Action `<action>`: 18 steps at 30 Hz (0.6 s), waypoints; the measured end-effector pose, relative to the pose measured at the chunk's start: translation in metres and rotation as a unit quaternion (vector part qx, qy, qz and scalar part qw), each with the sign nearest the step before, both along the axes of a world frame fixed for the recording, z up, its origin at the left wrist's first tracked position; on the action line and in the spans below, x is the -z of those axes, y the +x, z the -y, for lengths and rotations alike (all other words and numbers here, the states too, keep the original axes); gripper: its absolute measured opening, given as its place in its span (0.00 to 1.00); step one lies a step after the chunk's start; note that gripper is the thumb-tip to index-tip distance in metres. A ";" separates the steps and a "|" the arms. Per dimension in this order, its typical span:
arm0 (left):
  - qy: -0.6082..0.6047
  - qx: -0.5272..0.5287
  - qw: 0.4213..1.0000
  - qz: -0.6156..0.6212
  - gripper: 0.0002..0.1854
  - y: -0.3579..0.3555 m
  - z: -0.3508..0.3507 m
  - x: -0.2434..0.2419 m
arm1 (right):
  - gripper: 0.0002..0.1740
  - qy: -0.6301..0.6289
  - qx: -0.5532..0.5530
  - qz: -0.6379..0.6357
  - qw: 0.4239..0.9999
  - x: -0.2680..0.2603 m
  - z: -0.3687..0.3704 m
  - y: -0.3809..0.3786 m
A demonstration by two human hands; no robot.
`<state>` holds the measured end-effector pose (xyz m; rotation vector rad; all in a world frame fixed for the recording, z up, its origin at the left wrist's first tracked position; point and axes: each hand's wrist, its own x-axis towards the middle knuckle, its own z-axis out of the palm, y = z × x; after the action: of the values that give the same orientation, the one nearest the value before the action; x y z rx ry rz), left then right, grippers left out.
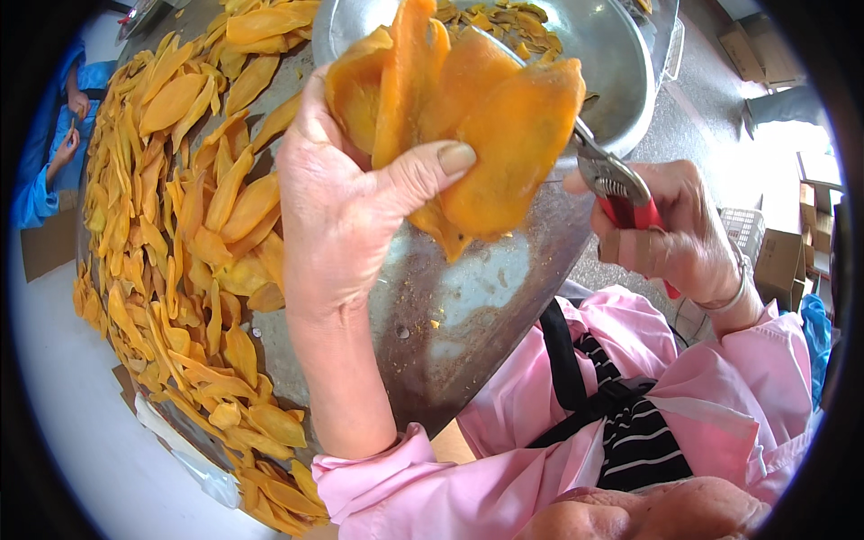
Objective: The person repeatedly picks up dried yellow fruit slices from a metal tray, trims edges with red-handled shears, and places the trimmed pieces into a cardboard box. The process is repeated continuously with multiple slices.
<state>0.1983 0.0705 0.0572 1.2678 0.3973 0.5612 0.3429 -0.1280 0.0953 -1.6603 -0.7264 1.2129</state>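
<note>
My left hand [337, 209] grips several flat orange slices of dried fruit, likely mango [516, 148], fanned out with the thumb pressed across them. In my right hand [682, 236] is a pair of red-handled pruning shears [614, 175] with a coil spring. Its blades pass behind the held slices, so whether they touch the fruit cannot be told. Beyond both hands stands a wide metal bowl [631, 81] with small fruit pieces [520, 30] in it. Under the left hand lies the worn metal tabletop [479, 290].
A long spread of dried fruit slices [135, 236] covers the table's left side. Across it, a person in blue sleeves has their hands [71, 128] near the table edge. Cardboard boxes [776, 263] and a white plastic crate [742, 226] stand on the floor at right.
</note>
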 end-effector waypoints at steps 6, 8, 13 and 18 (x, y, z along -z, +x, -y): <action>0.209 -0.152 0.961 -0.103 0.38 -0.010 0.004 -0.015 | 0.16 -0.016 0.057 0.199 0.978 -0.001 -0.008 0.012; 0.379 -0.214 0.884 -0.168 0.36 -0.022 0.013 -0.022 | 0.19 0.069 0.054 0.067 0.994 -0.008 -0.007 0.004; 0.513 -0.398 0.747 -0.138 0.28 -0.020 0.031 -0.006 | 0.42 0.056 -0.130 -0.038 0.989 -0.013 -0.007 -0.033; 0.495 -0.440 0.727 -0.180 0.27 -0.022 0.033 0.012 | 0.27 -0.010 -0.138 -0.132 0.982 -0.007 -0.026 -0.048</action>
<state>0.1765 0.0372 0.0449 2.2306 1.1616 1.4745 0.2947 -0.1023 0.1024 -1.4091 -0.7961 1.6056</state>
